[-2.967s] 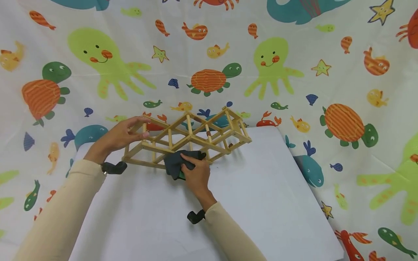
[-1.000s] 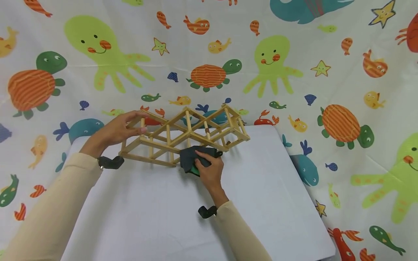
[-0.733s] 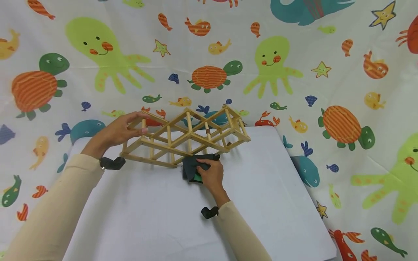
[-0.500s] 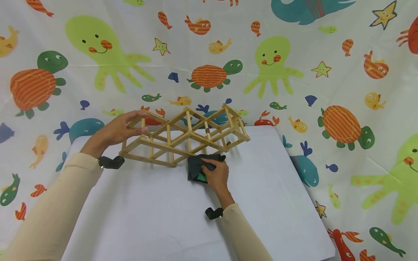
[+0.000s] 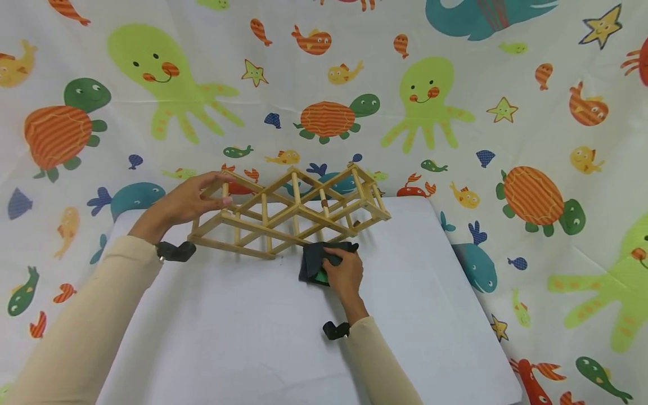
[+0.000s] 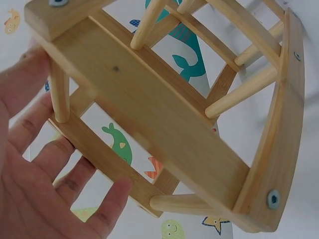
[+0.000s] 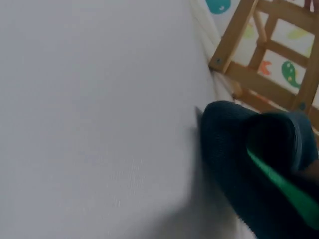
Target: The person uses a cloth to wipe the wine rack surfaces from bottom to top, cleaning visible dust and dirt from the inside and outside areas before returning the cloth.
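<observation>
A wooden lattice wine rack point(image 5: 298, 210) stands at the back of the white table, its bars joined in diamond shapes. My left hand point(image 5: 189, 201) grips its left end, thumb at the front and fingers behind. In the left wrist view, the fingers of the left hand point(image 6: 55, 184) lie along the bars of the rack point(image 6: 149, 104). My right hand point(image 5: 345, 273) pinches a folded dark blue-grey cloth point(image 5: 313, 260) with a green patch, at the rack's lower front edge. In the right wrist view the cloth point(image 7: 229, 134) hides most of that hand.
The white table point(image 5: 263, 332) extends toward me, its right edge slanting down. Behind it hangs a white curtain point(image 5: 349, 56) printed with sea animals, close to the rack's back. A small dark camera mount point(image 5: 176, 251) sits on the left wrist and another mount point(image 5: 336, 331) on the right.
Holding the cloth, my right hand has moved rightward along the rack's lower front and come down onto the table. My left hand keeps its grip on the rack's left end.
</observation>
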Demonstrator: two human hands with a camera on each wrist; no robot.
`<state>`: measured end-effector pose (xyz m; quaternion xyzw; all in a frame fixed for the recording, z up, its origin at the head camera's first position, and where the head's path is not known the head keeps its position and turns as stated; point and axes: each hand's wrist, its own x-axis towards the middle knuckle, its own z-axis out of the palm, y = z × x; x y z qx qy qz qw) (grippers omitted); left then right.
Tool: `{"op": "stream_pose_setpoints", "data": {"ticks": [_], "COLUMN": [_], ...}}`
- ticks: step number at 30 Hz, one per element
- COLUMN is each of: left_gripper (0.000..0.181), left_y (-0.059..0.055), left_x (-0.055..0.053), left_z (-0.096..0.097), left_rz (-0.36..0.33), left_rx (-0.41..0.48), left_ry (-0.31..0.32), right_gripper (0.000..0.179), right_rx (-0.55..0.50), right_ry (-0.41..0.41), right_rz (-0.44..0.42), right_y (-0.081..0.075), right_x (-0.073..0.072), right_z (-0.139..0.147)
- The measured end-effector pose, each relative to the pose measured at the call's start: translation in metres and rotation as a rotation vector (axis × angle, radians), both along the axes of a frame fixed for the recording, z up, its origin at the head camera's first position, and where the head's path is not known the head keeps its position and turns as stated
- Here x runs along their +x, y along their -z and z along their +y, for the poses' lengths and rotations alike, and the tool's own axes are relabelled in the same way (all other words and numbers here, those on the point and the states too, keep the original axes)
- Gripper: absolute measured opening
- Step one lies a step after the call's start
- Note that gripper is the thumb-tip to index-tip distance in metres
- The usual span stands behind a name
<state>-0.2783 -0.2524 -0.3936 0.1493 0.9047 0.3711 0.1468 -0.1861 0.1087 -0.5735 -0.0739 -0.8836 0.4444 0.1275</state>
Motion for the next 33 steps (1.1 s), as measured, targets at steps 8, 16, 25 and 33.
{"op": "stream_pose_setpoints", "data": {"ticks": [8,16,25,33], "left_gripper": [0.065,0.069,0.066,0.064], "left_y": [-0.001,-0.002,0.001,-0.002], "left_x": [0.002,0.005,0.008,0.003], "left_z": [0.002,0.008,0.007,0.008], "left_rz": [-0.001,0.007,0.041,0.061], "left_rx": [-0.029,-0.015,-0.008,-0.038], "left_ry": [-0.013,0.002,0.004,0.027], "right_gripper": [0.029,0.03,0.032,0.029], "right_rx": [-0.332,-0.433,-0.337,-0.17], "right_ry": [-0.331,-0.389,-0.407,-0.513], "right_rz": [0.358,0.455,0.436,0.473], "right_y": [-0.026,-0.063,-0.075,-0.077], "right_x": [0.011,0.006,0.0,0.003], "right_z": [-0.042,-0.1,-0.145,-0.153]}}
